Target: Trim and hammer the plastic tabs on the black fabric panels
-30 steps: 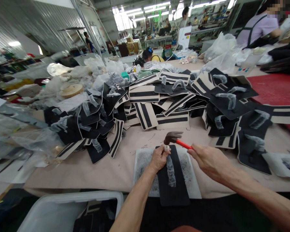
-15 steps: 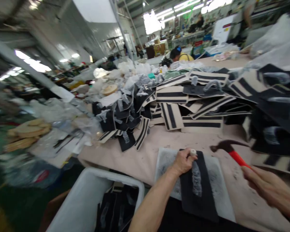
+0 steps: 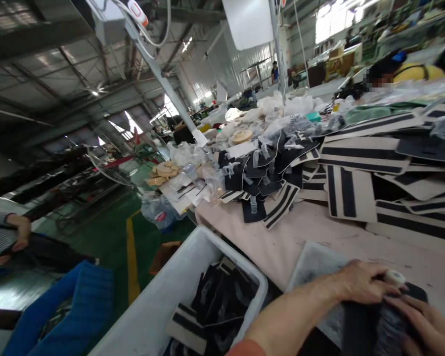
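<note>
My left hand (image 3: 359, 282) lay curled over the near end of the black insole piece (image 3: 359, 321), its fingers (image 3: 378, 289) closed round a small white cylindrical punch (image 3: 394, 278) that stood up between thumb and forefinger. My right hand (image 3: 422, 324) came in just beside it from the lower right, fingers spread and laid flat on the same black piece over a strip of clear plastic (image 3: 389, 331); whether it pinched anything I could not tell, and no hammer showed in it.

Under both hands sat the scuffed grey cutting pad (image 3: 311, 264), resting on the pink-beige table (image 3: 282, 237). Just to the left of my left fingers, below the table edge, stood the white plastic bin (image 3: 178, 296) with more black and striped pieces inside. Beyond my fingertips, well apart, the heap of striped cardboard-and-black insole pieces (image 3: 352, 193) spread across the table, with bagged odds and ends (image 3: 207, 168) further off.

I judged the risks as these. The camera was tilted well off the work, so my hands sat at the very corner of the view, and any blow on the punch would have been poorly aimed. My right fingers lay very close to the punch and could have been struck. The piece also overhung the pad's near edge, so pressure there might have tipped it towards the bin.
</note>
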The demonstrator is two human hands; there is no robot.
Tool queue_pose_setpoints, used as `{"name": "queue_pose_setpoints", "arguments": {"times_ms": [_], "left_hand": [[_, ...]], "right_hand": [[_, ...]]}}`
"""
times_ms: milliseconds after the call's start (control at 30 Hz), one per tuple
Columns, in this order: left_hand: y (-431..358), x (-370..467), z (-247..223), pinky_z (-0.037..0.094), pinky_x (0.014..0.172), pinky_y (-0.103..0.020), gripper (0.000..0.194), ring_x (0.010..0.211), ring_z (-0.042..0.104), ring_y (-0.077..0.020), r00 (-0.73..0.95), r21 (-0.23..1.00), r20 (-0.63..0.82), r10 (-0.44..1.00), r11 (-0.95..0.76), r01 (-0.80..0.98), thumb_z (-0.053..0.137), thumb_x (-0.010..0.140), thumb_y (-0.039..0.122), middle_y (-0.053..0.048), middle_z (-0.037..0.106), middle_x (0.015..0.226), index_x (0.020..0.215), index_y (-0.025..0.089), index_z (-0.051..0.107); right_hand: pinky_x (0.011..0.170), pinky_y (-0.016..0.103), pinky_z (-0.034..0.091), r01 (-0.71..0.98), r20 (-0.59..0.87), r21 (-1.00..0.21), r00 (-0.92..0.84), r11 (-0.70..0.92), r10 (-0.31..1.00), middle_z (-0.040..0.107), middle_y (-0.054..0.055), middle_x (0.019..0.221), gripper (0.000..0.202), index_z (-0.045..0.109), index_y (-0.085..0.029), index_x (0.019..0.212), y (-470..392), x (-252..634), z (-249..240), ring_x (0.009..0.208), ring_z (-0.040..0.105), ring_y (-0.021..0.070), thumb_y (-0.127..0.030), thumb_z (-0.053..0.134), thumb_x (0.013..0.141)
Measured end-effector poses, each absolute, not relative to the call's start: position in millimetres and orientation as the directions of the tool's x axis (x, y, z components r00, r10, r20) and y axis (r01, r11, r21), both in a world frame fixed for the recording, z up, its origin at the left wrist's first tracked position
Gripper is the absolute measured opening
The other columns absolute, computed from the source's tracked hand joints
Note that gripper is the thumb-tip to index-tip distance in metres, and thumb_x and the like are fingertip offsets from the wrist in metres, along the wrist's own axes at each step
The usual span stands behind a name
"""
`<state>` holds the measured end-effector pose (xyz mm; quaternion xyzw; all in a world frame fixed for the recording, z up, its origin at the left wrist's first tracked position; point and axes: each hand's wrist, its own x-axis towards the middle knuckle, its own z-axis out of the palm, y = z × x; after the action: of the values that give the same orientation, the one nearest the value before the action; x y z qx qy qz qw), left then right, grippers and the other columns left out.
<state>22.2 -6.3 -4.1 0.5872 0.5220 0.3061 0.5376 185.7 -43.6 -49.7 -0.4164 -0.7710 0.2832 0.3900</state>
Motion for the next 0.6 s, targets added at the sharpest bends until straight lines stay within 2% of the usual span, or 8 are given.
{"name": "queue_pose_setpoints", "arguments": {"times_ms": [100, 167, 233, 300, 367, 467, 600], "left_hand": [[-6, 20, 0, 0.054, 0.093, -0.03, 0.027, 0.1, 0.067, -0.0205, 0.236, 0.955, -0.166, 0.957, 0.096, 0.282, 0.068, 0.08, 0.022, -0.005, 0.074, 0.105, 0.107, 0.018, 0.073], [-9, 25, 2, 0.054, 0.083, -0.027, 0.018, 0.087, 0.066, -0.0182, 0.166, 0.956, -0.099, 0.981, 0.048, 0.289, 0.07, 0.078, 0.023, -0.004, 0.074, 0.093, 0.094, 0.017, 0.074], [-12, 33, 6, 0.051, 0.072, -0.025, 0.011, 0.073, 0.06, -0.0151, 0.024, 0.956, -0.028, 0.999, 0.02, 0.294, 0.074, 0.073, 0.024, -0.001, 0.069, 0.077, 0.081, 0.016, 0.072], [-14, 40, 10, 0.047, 0.063, -0.023, 0.015, 0.063, 0.053, -0.0124, -0.121, 0.966, 0.018, 0.992, 0.014, 0.257, 0.076, 0.071, 0.027, 0.002, 0.062, 0.067, 0.075, 0.016, 0.068], [-16, 44, 12, 0.043, 0.057, -0.022, 0.021, 0.059, 0.049, -0.011, -0.227, 0.97, 0.065, 0.972, -0.008, 0.243, 0.079, 0.068, 0.031, 0.003, 0.059, 0.065, 0.074, 0.017, 0.065], [-21, 43, 14, 0.045, 0.061, -0.023, 0.024, 0.061, 0.052, -0.0117, -0.185, 0.944, 0.202, 0.962, -0.141, 0.299, 0.081, 0.065, 0.032, 0.002, 0.06, 0.067, 0.073, 0.017, 0.063], [-27, 34, 29, 0.047, 0.06, -0.024, 0.017, 0.061, 0.055, -0.0123, -0.14, 0.962, 0.205, 0.969, -0.173, 0.211, 0.075, 0.073, 0.029, 0.001, 0.061, 0.067, 0.075, 0.017, 0.063]], "right_hand": [[0.093, 0.056, 0.049, 0.447, 0.402, -0.685, -0.428, 0.576, 0.81, 0.061, 0.015, 0.117, 0.038, 0.063, -0.03, 0.113, -49, 191, -53, 0.111, 0.061, 0.0347, -0.023, 0.051, 0.078], [0.096, 0.052, 0.049, 0.482, 0.36, -0.672, -0.451, 0.562, 0.817, 0.061, 0.014, 0.118, 0.034, 0.062, -0.023, 0.11, -54, 184, -44, 0.115, 0.058, 0.0314, -0.017, 0.044, 0.082], [0.091, 0.048, 0.05, 0.531, 0.311, -0.67, -0.435, 0.52, 0.845, 0.062, 0.013, 0.106, 0.028, 0.061, -0.02, 0.105, -56, 174, -33, 0.104, 0.059, 0.0288, -0.018, 0.04, 0.088], [0.082, 0.043, 0.051, 0.564, 0.301, -0.668, -0.391, 0.485, 0.87, 0.063, 0.011, 0.098, 0.026, 0.061, -0.019, 0.101, -56, 166, -26, 0.093, 0.059, 0.0263, -0.017, 0.038, 0.089], [0.081, 0.04, 0.051, 0.567, 0.305, -0.678, -0.363, 0.469, 0.88, 0.063, 0.011, 0.098, 0.026, 0.061, -0.018, 0.102, -56, 163, -22, 0.091, 0.058, 0.0246, -0.015, 0.038, 0.089], [0.084, 0.038, 0.05, 0.538, 0.349, -0.688, -0.342, 0.487, 0.872, 0.063, 0.012, 0.106, 0.03, 0.06, -0.018, 0.108, -58, 163, -19, 0.097, 0.058, 0.0239, -0.013, 0.038, 0.089], [0.084, 0.037, 0.05, 0.602, 0.333, -0.633, -0.355, 0.486, 0.874, 0.065, 0.012, 0.101, 0.031, 0.062, -0.016, 0.104, -60, 163, -17, 0.094, 0.059, 0.0238, -0.01, 0.037, 0.086]]}}
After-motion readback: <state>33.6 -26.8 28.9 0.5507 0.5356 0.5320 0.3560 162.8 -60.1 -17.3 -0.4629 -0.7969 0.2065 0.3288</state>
